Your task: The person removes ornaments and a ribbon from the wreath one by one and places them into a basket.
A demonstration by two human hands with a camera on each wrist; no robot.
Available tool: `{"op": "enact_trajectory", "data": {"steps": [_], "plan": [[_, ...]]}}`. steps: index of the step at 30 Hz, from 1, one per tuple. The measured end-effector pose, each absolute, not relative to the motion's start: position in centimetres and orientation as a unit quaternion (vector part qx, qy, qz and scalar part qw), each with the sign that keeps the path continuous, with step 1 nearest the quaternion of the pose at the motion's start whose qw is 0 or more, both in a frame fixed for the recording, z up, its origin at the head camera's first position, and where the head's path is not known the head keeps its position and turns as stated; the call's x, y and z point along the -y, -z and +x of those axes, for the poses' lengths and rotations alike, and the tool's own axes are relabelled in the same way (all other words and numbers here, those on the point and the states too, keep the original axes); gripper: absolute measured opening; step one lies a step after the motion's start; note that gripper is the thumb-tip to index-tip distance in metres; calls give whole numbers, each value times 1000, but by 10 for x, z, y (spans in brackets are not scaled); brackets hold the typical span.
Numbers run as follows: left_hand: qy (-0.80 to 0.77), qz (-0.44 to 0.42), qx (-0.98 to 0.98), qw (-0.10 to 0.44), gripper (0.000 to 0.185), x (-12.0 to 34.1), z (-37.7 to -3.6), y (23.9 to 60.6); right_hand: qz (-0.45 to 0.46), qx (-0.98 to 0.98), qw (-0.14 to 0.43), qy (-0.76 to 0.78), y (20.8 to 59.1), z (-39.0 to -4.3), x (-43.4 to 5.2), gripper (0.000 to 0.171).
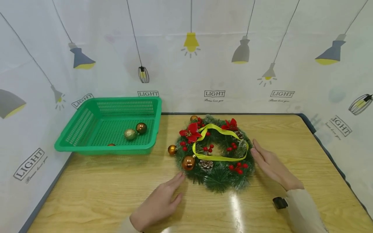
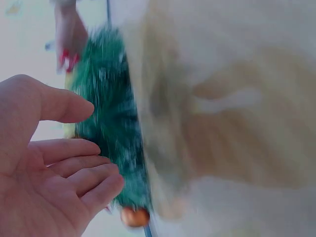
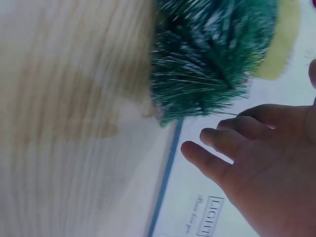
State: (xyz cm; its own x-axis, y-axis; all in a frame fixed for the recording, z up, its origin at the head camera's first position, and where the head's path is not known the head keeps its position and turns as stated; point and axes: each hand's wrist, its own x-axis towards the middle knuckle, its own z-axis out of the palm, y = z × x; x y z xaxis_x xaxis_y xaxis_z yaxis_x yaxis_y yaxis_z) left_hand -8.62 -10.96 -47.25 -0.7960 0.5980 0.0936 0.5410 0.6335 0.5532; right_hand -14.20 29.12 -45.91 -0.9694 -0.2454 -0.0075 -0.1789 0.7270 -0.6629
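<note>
A green Christmas wreath (image 1: 218, 181) lies on the wooden table, dressed with red poinsettias (image 1: 190, 132), red berries, pinecones (image 1: 206, 165) and copper baubles (image 1: 188, 162). A yellow ribbon (image 1: 224, 158) loops loosely across its top. My left hand (image 1: 161, 202) is at the wreath's near left side, fingers extended and fingertips just below a copper bauble. In the left wrist view the left hand (image 2: 59, 182) has its palm showing and nothing in it. My right hand (image 1: 272, 165) is at the wreath's right edge, fingers straight; in the right wrist view its fingertips sit close to the green needles (image 3: 207, 74).
A green plastic basket (image 1: 107, 149) stands at the table's back left, holding a gold glitter bauble (image 1: 130, 134), a brown bauble (image 1: 141, 128) and a partly hidden reddish one. Behind the table hangs a white backdrop (image 1: 175, 74) printed with lamps. A black band (image 1: 280, 203) is by the right sleeve.
</note>
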Motion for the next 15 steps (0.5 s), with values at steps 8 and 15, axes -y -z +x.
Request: {"op": "enact_trajectory", "data": {"steps": [8,15], "plan": [[-363,253,-896,40,64,126,-115,467,-152,-942,-2,301,449,-100,-291,61],[-388,241,-888,45,70,114,-133,464,-168,-945,-25,281,455,-86,-279,68]]}}
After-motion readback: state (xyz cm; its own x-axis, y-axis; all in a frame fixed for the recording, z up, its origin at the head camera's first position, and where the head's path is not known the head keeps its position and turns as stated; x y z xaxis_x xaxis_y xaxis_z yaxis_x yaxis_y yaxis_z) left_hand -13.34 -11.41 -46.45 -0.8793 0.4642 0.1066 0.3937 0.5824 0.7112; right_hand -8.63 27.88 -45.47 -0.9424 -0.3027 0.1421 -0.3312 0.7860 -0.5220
